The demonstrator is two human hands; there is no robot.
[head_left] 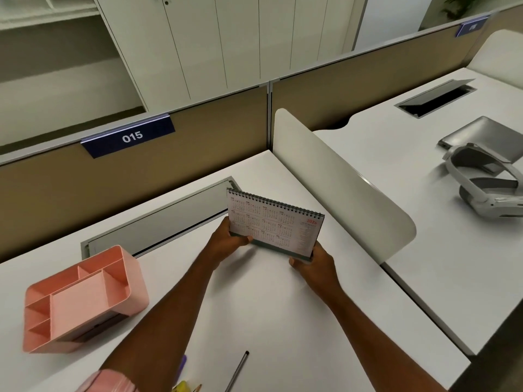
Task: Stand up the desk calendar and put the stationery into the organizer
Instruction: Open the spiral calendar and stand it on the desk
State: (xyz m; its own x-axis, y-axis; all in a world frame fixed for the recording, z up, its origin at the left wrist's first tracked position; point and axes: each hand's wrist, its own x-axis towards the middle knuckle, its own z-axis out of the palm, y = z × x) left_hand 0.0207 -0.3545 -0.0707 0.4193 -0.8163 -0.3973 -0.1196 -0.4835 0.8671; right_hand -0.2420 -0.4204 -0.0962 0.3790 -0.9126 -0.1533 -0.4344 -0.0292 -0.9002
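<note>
Desk: white office desk (pixel 254 306) is stretching out under my arms, a tan partition running behind it.
Calendar: I am holding the spiral-bound desk calendar (pixel 274 224) upright toward the back (whether its base is touching the top, I cannot tell).
Left hand: my left hand (pixel 229 241) is pinching the lower left corner.
Right hand: my right hand (pixel 314 264) is gripping the lower right corner.
Organizer: the pink organizer (pixel 133 281) is sitting well to the left, showing nothing inside.
Stationery: a dark pen (pixel 237 372) and yellow bits (pixel 182 387) are lying at the near edge.
Progress: I am judging the calendar nearly stood, unreleased; all stationery is waiting.
</note>
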